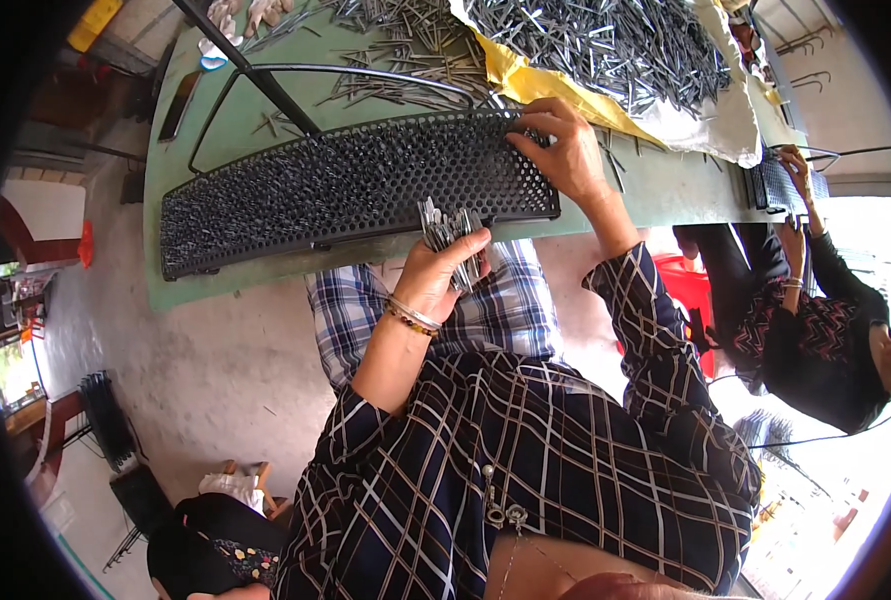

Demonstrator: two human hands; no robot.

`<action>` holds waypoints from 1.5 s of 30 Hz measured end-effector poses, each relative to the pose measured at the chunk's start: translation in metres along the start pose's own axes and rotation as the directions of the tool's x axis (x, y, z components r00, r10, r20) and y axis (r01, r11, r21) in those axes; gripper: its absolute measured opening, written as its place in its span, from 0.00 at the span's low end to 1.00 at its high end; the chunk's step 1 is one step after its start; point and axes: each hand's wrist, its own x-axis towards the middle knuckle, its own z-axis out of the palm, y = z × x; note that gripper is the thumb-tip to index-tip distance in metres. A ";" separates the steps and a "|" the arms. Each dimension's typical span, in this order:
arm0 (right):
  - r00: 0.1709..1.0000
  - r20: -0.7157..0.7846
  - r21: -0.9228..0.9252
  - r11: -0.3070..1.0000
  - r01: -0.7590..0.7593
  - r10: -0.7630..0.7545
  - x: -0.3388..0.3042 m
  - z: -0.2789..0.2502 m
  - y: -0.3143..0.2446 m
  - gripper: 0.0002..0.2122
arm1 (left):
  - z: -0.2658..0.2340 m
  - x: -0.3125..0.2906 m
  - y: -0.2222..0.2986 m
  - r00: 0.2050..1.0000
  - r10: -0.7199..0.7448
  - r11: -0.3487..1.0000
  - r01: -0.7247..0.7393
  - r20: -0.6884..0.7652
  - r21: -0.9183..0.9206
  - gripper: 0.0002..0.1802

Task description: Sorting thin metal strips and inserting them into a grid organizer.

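My left hand [443, 262] is closed round a bundle of thin grey metal strips [443, 226], held just below the near edge of a long black perforated rack [415, 188]. Many of the rack's round holes, mostly toward its left and middle, are filled with upright dark pieces; holes at the right end look bare. At the rack's far right corner is my right hand [563, 145], thumb and forefinger bent together over the holes. Whatever lies between those fingertips is too small to make out.
Loose metal strips [405, 70] lie scattered on the green table [630, 190]. A yellow-and-white sack [535, 80] bears a heap of dark strips [605, 50]. A black bar [255, 75] slants across behind the rack. Another person [815, 310] works at a similar rack [765, 185] on the right.
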 end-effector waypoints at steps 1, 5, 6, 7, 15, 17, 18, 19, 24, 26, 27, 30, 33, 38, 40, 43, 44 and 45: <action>1.000 0.001 0.001 1.000 -0.001 0.001 0.001 -0.004 -0.003 0.07 | -0.001 0.000 0.000 1.000 -0.002 1.000 0.002 0.014 0.003 0.10; 0.991 0.107 0.205 0.973 -0.104 0.083 -0.003 -0.032 -0.035 0.10 | 0.002 -0.005 0.004 1.000 0.010 1.000 -0.010 -0.016 -0.002 0.07; 0.988 0.151 0.297 0.953 -0.053 0.008 -0.010 -0.041 -0.045 0.12 | 0.002 -0.002 0.003 1.000 -0.001 1.000 0.001 0.008 -0.019 0.07; 0.972 0.194 0.352 0.934 0.058 -0.134 -0.017 -0.047 -0.057 0.13 | 0.003 -0.002 0.003 1.000 -0.008 0.999 0.009 0.025 -0.033 0.07; 0.845 0.244 0.297 0.866 0.402 -0.476 -0.053 -0.046 -0.081 0.14 | 0.001 0.004 -0.003 0.998 -0.030 0.996 0.035 0.060 -0.083 0.06; 0.834 0.231 0.218 0.862 0.459 -0.502 -0.056 -0.046 -0.075 0.14 | 0.005 0.002 -0.001 0.998 -0.029 0.998 0.032 0.059 -0.045 0.05; 0.818 0.221 0.150 0.847 0.510 -0.532 -0.057 -0.046 -0.074 0.13 | 0.008 0.000 0.001 0.999 -0.026 1.000 0.027 0.045 -0.013 0.05; 0.810 0.205 0.131 0.836 0.533 -0.549 -0.057 -0.046 -0.074 0.13 | 0.009 -0.001 0.002 0.998 -0.018 1.000 0.020 0.062 -0.018 0.04; 0.914 0.077 0.262 0.893 0.367 -0.398 -0.057 -0.043 -0.070 0.11 | 0.016 -0.002 0.004 0.996 -0.014 1.000 0.015 0.083 -0.013 0.05; 0.977 -0.006 0.361 0.910 0.202 -0.214 -0.054 -0.046 -0.069 0.09 | 0.017 -0.001 0.003 0.994 -0.002 1.000 0.002 0.106 0.005 0.05; 0.992 0.094 0.507 0.854 -0.119 0.083 -0.047 -0.051 -0.069 0.09 | 0.016 -0.001 0.001 0.995 0.051 0.998 -0.055 0.080 0.042 0.07; 0.878 0.278 0.753 0.478 -0.451 0.390 -0.041 -0.045 -0.064 0.07 | 0.019 -0.003 0.002 0.993 0.112 0.989 -0.115 0.034 0.091 0.10; 0.771 0.487 0.659 0.406 -0.633 0.410 -0.040 -0.043 -0.063 0.08 | 0.022 -0.003 0.004 0.989 0.136 0.982 -0.142 0.051 0.124 0.10; 0.664 0.595 0.606 0.291 -0.741 0.452 -0.047 -0.031 -0.058 0.10 | 0.021 -0.002 0.000 0.984 0.176 0.954 -0.180 0.036 0.241 0.10; 0.656 0.607 0.588 0.303 -0.750 0.448 -0.050 -0.030 -0.055 0.10 | 0.018 0.000 -0.003 0.982 0.178 0.945 -0.189 0.064 0.267 0.11; 0.645 0.628 0.558 0.326 -0.763 0.436 -0.053 -0.033 -0.052 0.10 | 0.014 0.002 -0.008 0.979 0.190 0.936 -0.202 0.070 0.288 0.10; 0.642 0.638 0.547 0.336 -0.767 0.425 -0.053 -0.034 -0.051 0.10 | 0.013 0.003 -0.008 0.979 0.194 0.927 -0.205 0.068 0.313 0.10; 0.642 0.637 0.547 0.336 -0.766 0.427 -0.054 -0.034 -0.051 0.10 | 0.013 0.003 -0.009 0.979 0.193 0.927 -0.205 0.071 0.313 0.10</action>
